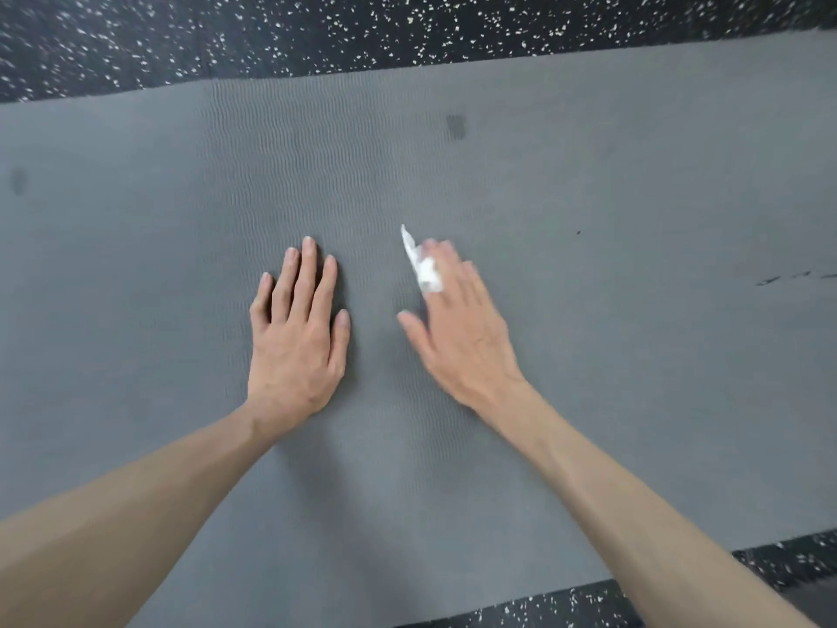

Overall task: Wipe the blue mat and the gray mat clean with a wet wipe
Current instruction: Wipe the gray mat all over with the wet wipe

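Head view: wet wipe (423, 265) under right hand (457, 328)

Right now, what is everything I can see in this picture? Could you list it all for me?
gray mat: one, gray with a fine ribbed texture, spread across the middle of the view under both hands.
dark marks: several, darker gray or black, on the mat's far part, at its left edge and toward its right edge.
floor: one, black with white speckles, showing beyond the mat and at the near right corner.
wet wipe: one, white, crumpled under the right hand's fingers, a corner sticking out.
left hand: one, flat on the mat, fingers straight.
right hand: one, blurred, fingers laid over the wipe on the mat.
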